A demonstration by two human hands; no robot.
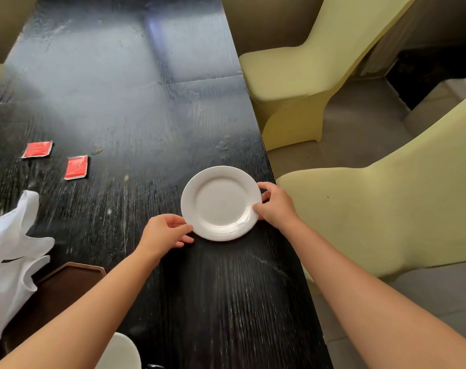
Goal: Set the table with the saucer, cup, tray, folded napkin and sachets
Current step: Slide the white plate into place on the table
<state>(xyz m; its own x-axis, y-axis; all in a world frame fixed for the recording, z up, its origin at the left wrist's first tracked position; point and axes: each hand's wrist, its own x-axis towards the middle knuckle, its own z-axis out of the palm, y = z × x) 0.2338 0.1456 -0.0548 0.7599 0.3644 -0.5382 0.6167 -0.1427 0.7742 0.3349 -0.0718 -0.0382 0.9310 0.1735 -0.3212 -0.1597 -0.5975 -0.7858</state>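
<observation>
A white saucer (221, 203) lies flat on the black table (136, 107) near its right edge. My left hand (165, 231) pinches the saucer's near-left rim. My right hand (275, 206) grips its right rim. Two red sachets (37, 149) (76, 167) lie apart at the left. A crumpled white napkin (11, 251) sits at the far left, draped partly over a brown tray (72, 274). Under my left forearm at the bottom edge, a white cup (122, 351) shows only in part.
Two chairs in pale yellow covers (301, 73) (386, 209) stand close along the table's right side. A beige floor (365, 123) lies beyond them. The far half of the tabletop shows glare.
</observation>
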